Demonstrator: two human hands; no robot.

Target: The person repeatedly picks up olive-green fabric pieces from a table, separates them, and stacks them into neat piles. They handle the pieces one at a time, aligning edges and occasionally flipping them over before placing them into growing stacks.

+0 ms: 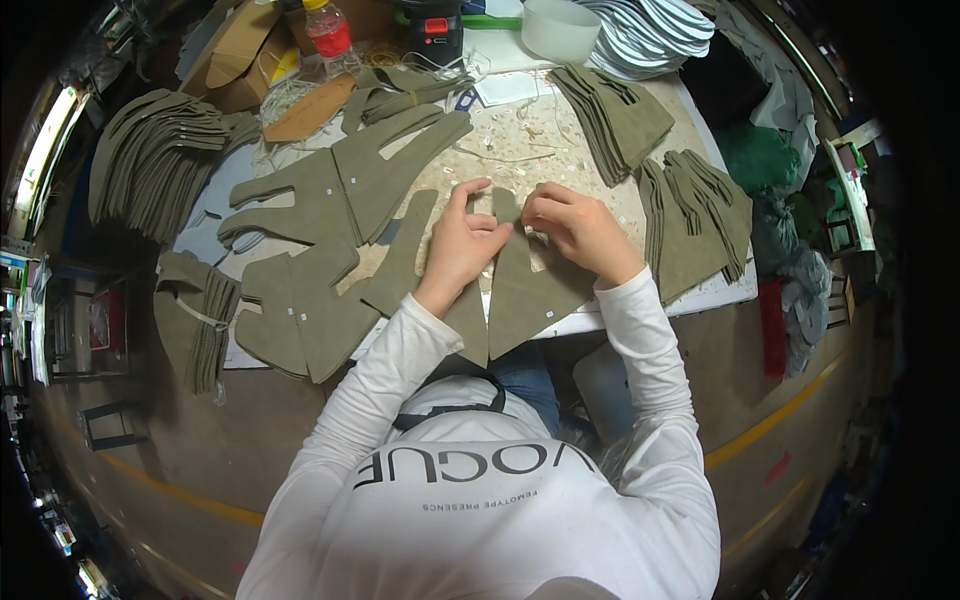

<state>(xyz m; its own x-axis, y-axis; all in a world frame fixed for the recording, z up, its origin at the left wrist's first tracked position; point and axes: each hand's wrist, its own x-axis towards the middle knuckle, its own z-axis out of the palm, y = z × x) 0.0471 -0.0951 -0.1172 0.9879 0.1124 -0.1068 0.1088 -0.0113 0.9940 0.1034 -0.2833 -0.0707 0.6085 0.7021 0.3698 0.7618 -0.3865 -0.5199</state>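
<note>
An olive-green cut fabric piece (528, 295) lies at the near edge of the table in front of me, its narrow strip pointing away between my hands. My left hand (462, 245) is at the strip's left side, index finger and thumb apart, with the thumb tip by the cloth. On the other side, my right hand (578, 228) has its fingers curled into a pinch near the strip's edge; whatever they hold is too small to make out. Another olive fabric piece (405, 250) lies beside my left wrist. Small white stickers (549, 314) dot the cloth.
More olive pieces (325, 195) spread out on the left, with fabric stacks (150, 150) beyond. Further stacks (695, 215) lie on the right. At the back stand a red-labelled bottle (328, 35), a black device (432, 35), a white tub (560, 32) and pale layered sheets (650, 35).
</note>
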